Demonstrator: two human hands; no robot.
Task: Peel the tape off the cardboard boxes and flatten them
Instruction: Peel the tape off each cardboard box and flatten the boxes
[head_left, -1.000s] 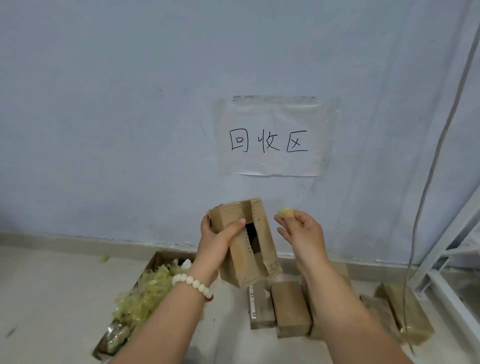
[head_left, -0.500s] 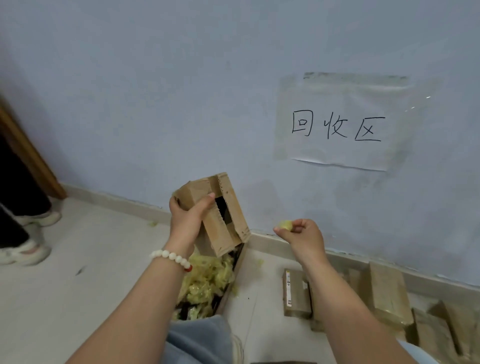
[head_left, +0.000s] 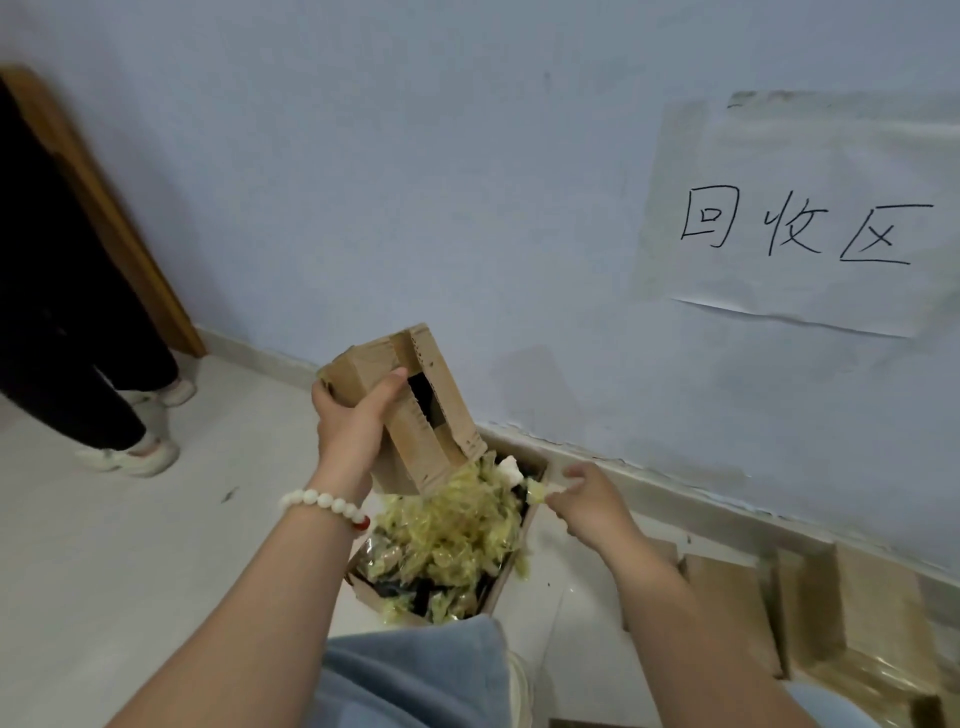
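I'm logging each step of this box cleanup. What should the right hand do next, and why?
Probably let go. The right hand pinches a small wad of yellowish peeled tape at the edge of the open cardboard bin, already heaped with tape scraps, while the left hand holds the small brown cardboard box, not yet flattened.

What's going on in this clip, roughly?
A person is stripping tape off cardboard boxes near a wall. The left hand holds a small cardboard box up, its flaps partly open. The right hand is at the rim of a scrap box on the floor, pinching a wad of yellowish tape over the pile of peeled tape inside. More boxes lie along the wall to the right.
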